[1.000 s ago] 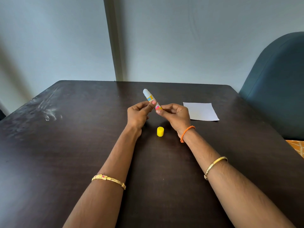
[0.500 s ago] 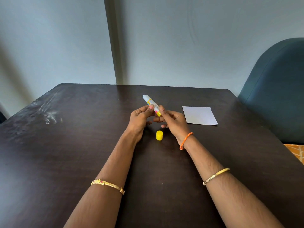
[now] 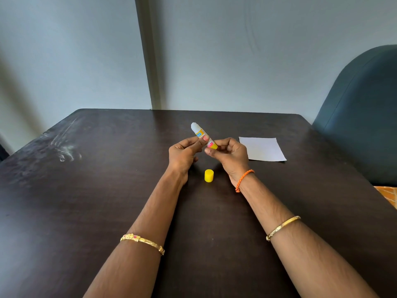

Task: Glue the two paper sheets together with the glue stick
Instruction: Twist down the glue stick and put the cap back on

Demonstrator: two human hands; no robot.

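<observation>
The glue stick (image 3: 198,131), white with a yellow and pink label, is uncapped and tilted with its white tip up and to the left, above the middle of the table. My left hand (image 3: 182,154) pinches its barrel. My right hand (image 3: 231,155) grips its yellow base. Its yellow cap (image 3: 209,175) stands on the table just below and between my hands. White paper (image 3: 262,149) lies flat to the right of my right hand; I cannot tell whether it is one sheet or two stacked.
The dark wooden table (image 3: 86,201) has scuffed pale marks (image 3: 64,151) at its left. A dark teal chair back (image 3: 365,117) stands beyond the right edge. The wall runs close behind the far edge.
My hands stay together on the glue stick, with the fingers of my right hand shifting around its base. The view tilted slightly; cap and paper have not moved.
</observation>
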